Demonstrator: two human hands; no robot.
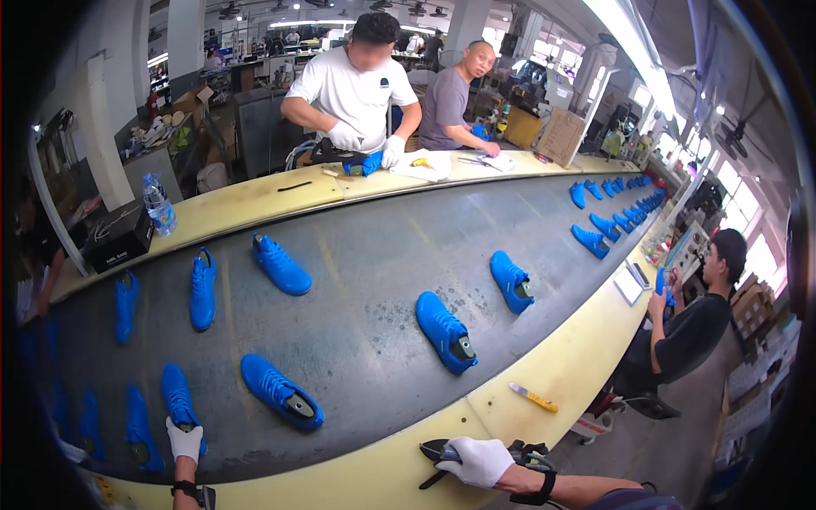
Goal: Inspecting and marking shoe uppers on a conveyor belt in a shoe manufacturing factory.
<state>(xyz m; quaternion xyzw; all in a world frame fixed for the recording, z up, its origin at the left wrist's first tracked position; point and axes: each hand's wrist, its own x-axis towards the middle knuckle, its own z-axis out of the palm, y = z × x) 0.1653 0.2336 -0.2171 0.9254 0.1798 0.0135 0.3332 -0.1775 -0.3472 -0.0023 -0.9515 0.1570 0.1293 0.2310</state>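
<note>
My left hand [184, 442], in a white glove, has its fingers closed at the heel opening of a blue sneaker [177, 393] on the dark conveyor belt [365, 246]. Over the pale yellow near ledge [442, 421], my right hand [478, 461], also gloved, is closed around a black object [435, 449] with a pointed end. Its kind is hard to make out, since the fingers cover much of it. A larger-looking blue sneaker [280, 391] lies to the right of the left hand, and another blue sneaker [138, 429] to its left.
Blue sneakers stand in two rows along the belt. A yellow-handled knife [534, 398] rests on the near ledge. Across the belt, two people work at the far ledge [255, 200], which holds a water bottle [159, 204] and black box [119, 236]. Another person [693, 314] sits at the right.
</note>
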